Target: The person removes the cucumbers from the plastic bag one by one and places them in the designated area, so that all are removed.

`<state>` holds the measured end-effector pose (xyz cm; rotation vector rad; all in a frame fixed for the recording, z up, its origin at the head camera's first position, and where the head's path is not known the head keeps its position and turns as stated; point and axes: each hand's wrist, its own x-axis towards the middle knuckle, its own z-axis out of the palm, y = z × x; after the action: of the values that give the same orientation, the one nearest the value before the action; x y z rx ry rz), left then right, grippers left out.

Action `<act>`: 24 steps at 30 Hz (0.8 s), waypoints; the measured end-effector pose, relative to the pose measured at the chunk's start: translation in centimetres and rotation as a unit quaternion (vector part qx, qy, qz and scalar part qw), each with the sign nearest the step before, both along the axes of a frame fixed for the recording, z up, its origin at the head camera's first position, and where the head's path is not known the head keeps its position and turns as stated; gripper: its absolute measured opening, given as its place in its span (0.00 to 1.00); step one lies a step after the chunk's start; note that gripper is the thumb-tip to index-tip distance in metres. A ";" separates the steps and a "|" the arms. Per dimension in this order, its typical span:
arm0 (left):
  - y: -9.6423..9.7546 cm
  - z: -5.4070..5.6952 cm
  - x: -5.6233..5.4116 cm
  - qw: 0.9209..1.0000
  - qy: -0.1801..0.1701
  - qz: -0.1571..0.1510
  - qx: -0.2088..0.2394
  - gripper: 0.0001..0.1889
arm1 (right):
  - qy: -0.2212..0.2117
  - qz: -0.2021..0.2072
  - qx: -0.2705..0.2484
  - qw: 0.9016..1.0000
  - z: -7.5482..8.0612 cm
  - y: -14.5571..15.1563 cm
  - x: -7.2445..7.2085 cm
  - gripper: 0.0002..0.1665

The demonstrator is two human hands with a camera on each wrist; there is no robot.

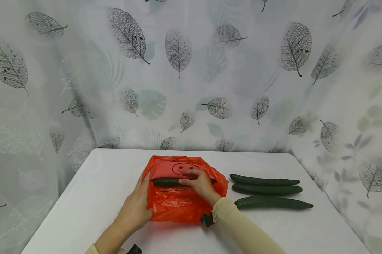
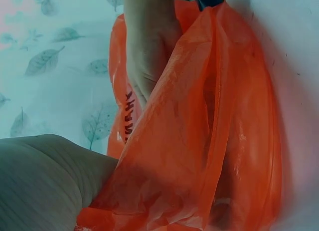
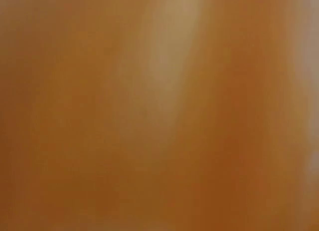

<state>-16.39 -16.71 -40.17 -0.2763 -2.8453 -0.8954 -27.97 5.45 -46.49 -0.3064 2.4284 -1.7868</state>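
An orange-red plastic bag (image 1: pixel 175 206) with a printed smiley face lies in the middle of the white table, its mouth spread apart. My right hand (image 1: pixel 202 184) reaches into the mouth and grips a dark green cucumber (image 1: pixel 165 182), which lies crosswise there, partly covered by the fingers. At the bag's left edge, my left hand (image 1: pixel 134 208) holds the plastic. The left wrist view shows the left hand (image 2: pixel 50 178) against the bag (image 2: pixel 169 156), fingertips hidden by the film, with the right hand (image 2: pixel 147 51) reaching in beyond. Only blurred orange fills the right wrist view.
Three more cucumbers lie side by side to the right of the bag, the nearest one (image 1: pixel 273 202) close to the right forearm. A leaf-patterned curtain (image 1: pixel 191 81) hangs behind the white table (image 1: pixel 114 169) and along its sides.
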 end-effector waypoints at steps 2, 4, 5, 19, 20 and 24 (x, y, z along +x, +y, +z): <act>0.0 0.0 0.0 1.000 -0.003 0.001 0.000 0.55 | 0.004 0.000 0.007 1.000 -0.1 0.0 -0.1 0.25; -0.1 0.0 0.0 1.000 -0.005 0.002 -0.001 0.55 | 0.008 0.000 0.016 1.000 -0.2 -0.1 -0.2 0.25; -0.1 0.0 0.0 1.000 -0.007 0.002 -0.001 0.55 | 0.008 -0.001 0.019 1.000 -0.2 -0.1 -0.2 0.25; -0.2 -0.2 -0.1 1.000 -0.014 0.006 0.005 0.56 | 0.024 -0.021 0.088 0.996 -0.9 -0.2 -0.7 0.21; -0.3 -0.2 -0.1 1.000 -0.013 0.006 0.005 0.56 | 0.022 -0.021 0.090 0.995 -1.0 -0.2 -0.8 0.21; -0.3 -0.2 -0.1 1.000 -0.011 0.005 0.003 0.56 | 0.014 -0.015 0.091 0.996 -1.2 -0.1 -0.9 0.21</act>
<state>-16.45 -17.02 -40.40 -0.2528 -2.8614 -0.9106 -28.87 5.38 -47.64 -0.2795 2.6048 -1.5675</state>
